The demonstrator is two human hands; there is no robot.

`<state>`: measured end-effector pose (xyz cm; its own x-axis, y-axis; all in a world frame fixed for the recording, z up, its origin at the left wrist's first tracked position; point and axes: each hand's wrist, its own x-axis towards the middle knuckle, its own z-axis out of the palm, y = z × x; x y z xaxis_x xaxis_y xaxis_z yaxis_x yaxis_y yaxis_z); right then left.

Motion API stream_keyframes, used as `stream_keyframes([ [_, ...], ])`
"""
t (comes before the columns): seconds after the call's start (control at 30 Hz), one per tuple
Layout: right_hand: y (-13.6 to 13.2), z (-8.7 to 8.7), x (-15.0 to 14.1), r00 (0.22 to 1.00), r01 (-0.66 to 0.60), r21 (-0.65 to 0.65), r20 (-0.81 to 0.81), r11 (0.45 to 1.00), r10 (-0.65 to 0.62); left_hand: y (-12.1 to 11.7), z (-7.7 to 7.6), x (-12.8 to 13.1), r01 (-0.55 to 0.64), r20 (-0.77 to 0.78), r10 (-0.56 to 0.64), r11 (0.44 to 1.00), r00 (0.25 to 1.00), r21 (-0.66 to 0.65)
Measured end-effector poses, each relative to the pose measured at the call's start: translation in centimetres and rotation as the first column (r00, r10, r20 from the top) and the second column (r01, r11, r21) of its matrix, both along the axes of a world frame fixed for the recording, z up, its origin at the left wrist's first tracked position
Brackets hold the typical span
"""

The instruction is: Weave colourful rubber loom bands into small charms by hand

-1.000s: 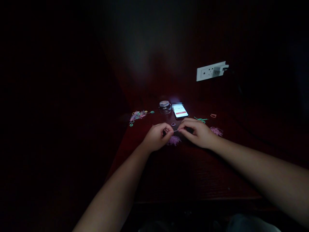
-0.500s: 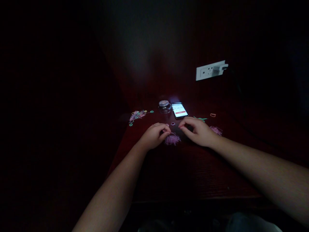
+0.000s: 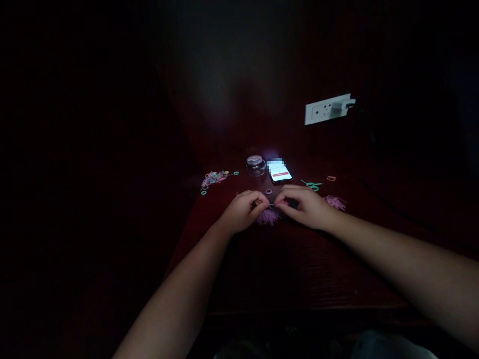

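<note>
A thin, pale rubber band [image 3: 272, 204] is stretched between my two hands. My left hand [image 3: 249, 209] pinches its left end, while the thumb and forefinger of my right hand [image 3: 299, 204] grip the other end. Just below the fingertips lies a heap of purple rubber bands [image 3: 267, 216]. One purple hair tie [image 3: 269, 192] rests on the table behind the fingers. Beyond my right hand are green bands [image 3: 312, 186], and a pink heap of bands [image 3: 336, 202] sits beside that wrist.
A mixed heap of coloured bands [image 3: 213, 178] lies at the table's left. A clear lidded jar [image 3: 256, 164] stands by a lit phone [image 3: 281, 173] at the back. An orange-red band [image 3: 331, 178] lies at right. A wall socket [image 3: 327, 109] holds a plug.
Half a second ago my hands were apart, the left one over the purple heap. Now they have come together again, with a band stretched between them, as one second ago.
</note>
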<state>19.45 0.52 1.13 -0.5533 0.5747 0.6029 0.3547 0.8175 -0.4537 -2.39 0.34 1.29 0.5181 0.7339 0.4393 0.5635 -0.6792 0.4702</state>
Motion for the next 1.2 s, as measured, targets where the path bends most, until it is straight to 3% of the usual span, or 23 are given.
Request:
stream_keyframes([
  [0.5, 0.2, 0.2, 0.4, 0.997, 0.081, 0.004, 0.000, 0.997, -0.081, 0.6, -0.3, -0.4, 0.002, -0.040, -0.003, 1.000, 0.999, -0.014],
  [0.87, 0.3, -0.5, 0.1, 0.990, 0.046, -0.068, 0.138, 0.997, -0.036, 1.2, -1.0, -0.9, 0.060, -0.116, -0.066, 0.997, 0.991, -0.058],
  [1.2, 0.5, -1.1, -0.5, 0.987, 0.002, -0.089, 0.161, 0.996, 0.013, 1.4, -1.3, -0.8, 0.025, -0.089, -0.028, 0.999, 0.996, -0.029],
])
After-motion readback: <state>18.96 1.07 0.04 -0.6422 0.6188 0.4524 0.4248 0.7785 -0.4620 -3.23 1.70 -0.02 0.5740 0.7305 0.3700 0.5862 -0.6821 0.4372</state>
